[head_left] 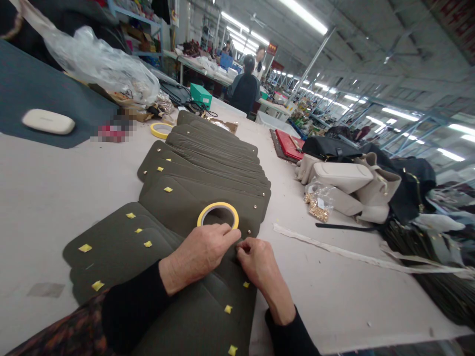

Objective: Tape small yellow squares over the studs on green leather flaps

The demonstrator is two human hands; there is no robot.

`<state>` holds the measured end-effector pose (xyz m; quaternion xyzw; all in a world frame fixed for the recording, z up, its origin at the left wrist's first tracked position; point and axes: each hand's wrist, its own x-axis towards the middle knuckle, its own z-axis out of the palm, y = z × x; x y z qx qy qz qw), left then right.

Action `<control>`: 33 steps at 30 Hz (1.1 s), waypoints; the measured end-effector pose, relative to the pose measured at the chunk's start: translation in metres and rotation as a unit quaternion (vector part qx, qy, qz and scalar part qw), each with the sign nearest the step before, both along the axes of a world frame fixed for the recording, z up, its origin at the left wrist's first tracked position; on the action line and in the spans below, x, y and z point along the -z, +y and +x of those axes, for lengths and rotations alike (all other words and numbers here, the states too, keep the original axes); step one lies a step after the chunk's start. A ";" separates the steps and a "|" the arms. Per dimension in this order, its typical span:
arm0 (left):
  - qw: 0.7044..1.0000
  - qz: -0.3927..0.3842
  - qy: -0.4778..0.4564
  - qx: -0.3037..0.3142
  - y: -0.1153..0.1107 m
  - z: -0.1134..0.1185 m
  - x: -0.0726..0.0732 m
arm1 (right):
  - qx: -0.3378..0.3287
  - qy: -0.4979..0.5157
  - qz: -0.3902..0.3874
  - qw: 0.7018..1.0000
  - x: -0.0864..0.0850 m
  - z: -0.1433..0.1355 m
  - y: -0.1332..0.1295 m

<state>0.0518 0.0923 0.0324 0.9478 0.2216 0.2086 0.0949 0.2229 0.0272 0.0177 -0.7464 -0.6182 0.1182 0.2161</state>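
Observation:
My left hand (pixel 202 251) is closed around the near edge of a roll of yellow tape (pixel 218 204), which stands tilted above the dark olive panels. Close beside it, my right hand (pixel 259 259) has its thumb and fingers pinched together at the right edge of a panel; what lies between them is too small to make out. The overlapping olive panels (pixel 178 198) fan away from me in a long row. Small yellow tape pieces (pixel 168 189) stick to the nearer ones, and metal studs (pixel 255 206) show near the edges of several farther ones.
A second yellow tape roll (pixel 161 129) lies beyond the panels. At right are beige bag parts (pixel 343 176), a bag of gold hardware (pixel 318 202), a pale strip (pixel 334 249) and stacked dark pieces (pixel 426 257). A white case (pixel 48 121) rests at left. People (pixel 245 89) are farther back.

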 end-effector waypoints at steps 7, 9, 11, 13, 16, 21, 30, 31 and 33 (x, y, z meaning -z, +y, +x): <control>0.993 -0.047 -0.101 0.025 0.007 -0.007 0.004 | -0.014 0.202 0.143 0.969 -0.012 0.001 -0.015; 0.995 -0.048 -0.090 0.022 0.006 -0.007 0.005 | -0.060 0.181 0.184 0.964 -0.015 -0.003 -0.017; 0.996 -0.049 -0.071 0.016 0.004 -0.006 0.005 | -0.114 0.133 0.215 0.961 -0.017 -0.007 -0.018; 0.997 -0.052 -0.054 0.022 0.002 -0.005 0.005 | -0.151 0.095 0.233 0.956 -0.016 -0.010 -0.017; 0.997 -0.054 -0.043 0.039 0.000 -0.005 0.004 | -0.170 0.055 0.239 0.954 -0.014 -0.010 -0.016; 0.995 -0.065 -0.044 0.055 0.000 -0.007 0.003 | -0.149 0.011 0.258 0.955 -0.011 -0.013 -0.016; 0.998 -0.049 -0.034 0.026 -0.004 -0.002 0.001 | -0.083 -0.028 0.301 0.950 -0.010 -0.017 -0.022; 0.998 -0.044 -0.034 0.019 -0.004 0.000 0.000 | -0.072 -0.023 0.301 0.951 -0.010 -0.018 -0.022; 0.999 -0.023 -0.035 0.008 -0.005 0.004 0.000 | -0.031 0.016 0.285 0.958 -0.011 -0.019 -0.023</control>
